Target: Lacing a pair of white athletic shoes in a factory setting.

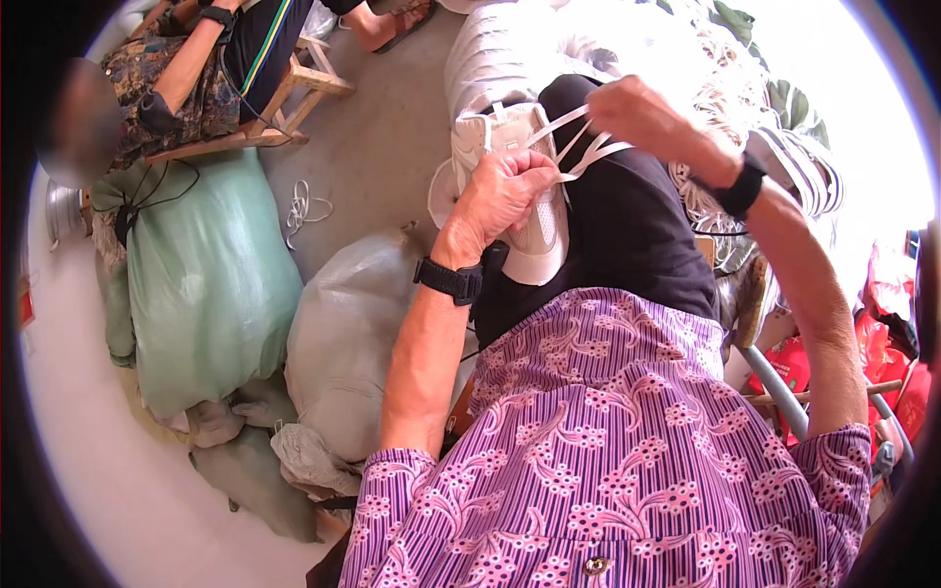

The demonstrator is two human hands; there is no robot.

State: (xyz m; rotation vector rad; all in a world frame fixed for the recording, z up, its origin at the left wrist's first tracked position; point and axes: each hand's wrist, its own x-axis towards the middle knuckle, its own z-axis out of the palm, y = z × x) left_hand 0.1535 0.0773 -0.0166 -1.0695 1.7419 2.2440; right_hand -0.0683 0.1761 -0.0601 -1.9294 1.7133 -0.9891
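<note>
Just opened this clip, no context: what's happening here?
A person in a purple patterned top is lacing a white shoe that rests on their lap. The left hand presses on the shoe's upper and pinches the lace there, while the right hand pulls the flat white laces up and out to the right. Loose white laces lie on the concrete floor, near filled sacks. Another person sits on a wooden stool at upper left.
</note>
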